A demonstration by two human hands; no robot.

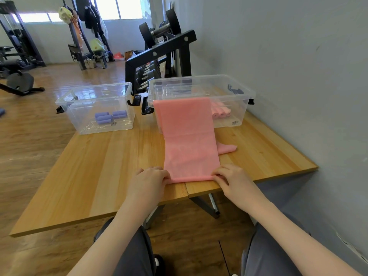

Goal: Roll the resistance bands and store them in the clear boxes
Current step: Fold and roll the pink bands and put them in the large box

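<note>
Now we pinch the pink band's [189,140] near edge with our left hand [148,181] and right hand [232,180]. Its far end drapes over the clear box [242,92] at twelve o'clock on the table [99,166].

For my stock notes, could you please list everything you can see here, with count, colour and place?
pink band: 1, pink, flat on the table, far end draped over the right box's rim
pink rolls: several, pink, inside the right box
purple rolls: about four, purple, inside the left box
left box: 1, clear, far left of the table
right box: 1, clear, far right, by the wall
table: 1, light wood, before the person
dumbbell rack: 1, black, behind the boxes
coat stand: 1, dark, hung with clothes, by the window
hands: left hand and right hand, each pinching a near corner of the pink band
</note>
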